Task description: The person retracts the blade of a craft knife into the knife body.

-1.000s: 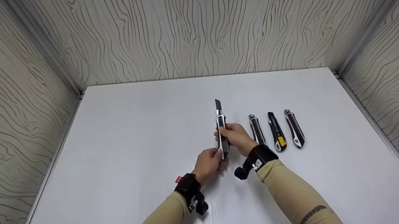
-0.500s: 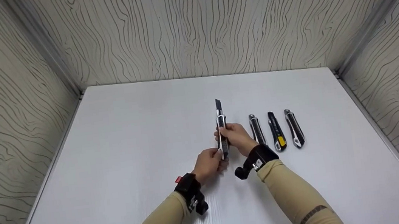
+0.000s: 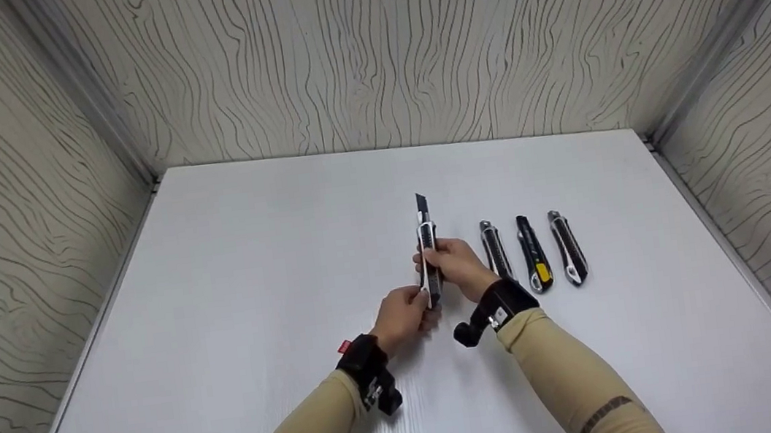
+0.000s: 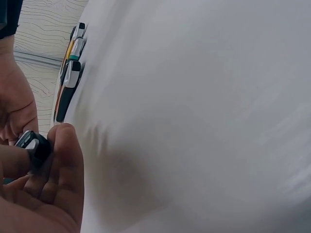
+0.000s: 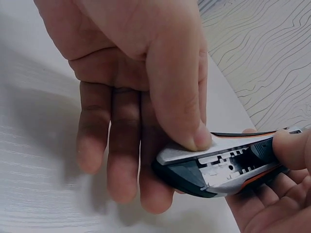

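Note:
A silver-and-black utility knife (image 3: 427, 237) points away from me above the white table, its dark blade (image 3: 422, 203) extended. My right hand (image 3: 461, 266) grips the middle of its handle, thumb on top. In the right wrist view that thumb (image 5: 291, 148) presses at the ribbed slider (image 5: 262, 151), in front of an open toothed slot. My left hand (image 3: 401, 317) pinches the handle's tail end between thumb and fingers. The left wrist view shows the black tail (image 4: 39, 148) between them, while the blade is hidden there.
Right of my hands, three more utility knives lie side by side: a silver-black one (image 3: 493, 244) partly behind my right wrist, a black-and-yellow one (image 3: 532, 246), and another silver-black one (image 3: 567, 246). Wood-grain panels (image 3: 366, 57) stand behind and beside the white table (image 3: 251, 262).
The extended blade's tip sits very slightly closer to the handle, and my right thumb is a touch nearer the tail. My left hand and the other knives keep their places.

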`<state>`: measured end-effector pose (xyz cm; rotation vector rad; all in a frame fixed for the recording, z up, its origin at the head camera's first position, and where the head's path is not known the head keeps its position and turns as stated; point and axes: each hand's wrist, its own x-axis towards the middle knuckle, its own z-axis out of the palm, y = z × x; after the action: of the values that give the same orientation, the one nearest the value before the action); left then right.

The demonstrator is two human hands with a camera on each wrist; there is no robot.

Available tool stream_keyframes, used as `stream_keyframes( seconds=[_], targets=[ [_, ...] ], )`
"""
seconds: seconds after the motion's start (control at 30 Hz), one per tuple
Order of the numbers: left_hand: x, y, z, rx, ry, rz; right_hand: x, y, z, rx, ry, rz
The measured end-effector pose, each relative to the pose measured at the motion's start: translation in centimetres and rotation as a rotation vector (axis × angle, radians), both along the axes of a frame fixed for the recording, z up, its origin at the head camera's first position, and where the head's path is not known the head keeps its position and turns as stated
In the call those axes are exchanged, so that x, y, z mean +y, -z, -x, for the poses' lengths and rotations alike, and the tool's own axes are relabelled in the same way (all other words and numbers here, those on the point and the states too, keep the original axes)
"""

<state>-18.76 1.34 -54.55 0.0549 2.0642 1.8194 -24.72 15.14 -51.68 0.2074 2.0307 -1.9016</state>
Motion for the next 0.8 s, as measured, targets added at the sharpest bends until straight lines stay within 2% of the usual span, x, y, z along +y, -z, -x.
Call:
stream_keyframes(
  seconds=[0.8],
  targets=[
    [-0.03,0.00,0.07,0.002,-0.019,0.007,-0.03,-0.02,0.01,0.008,-0.022,0.002]
  ],
)
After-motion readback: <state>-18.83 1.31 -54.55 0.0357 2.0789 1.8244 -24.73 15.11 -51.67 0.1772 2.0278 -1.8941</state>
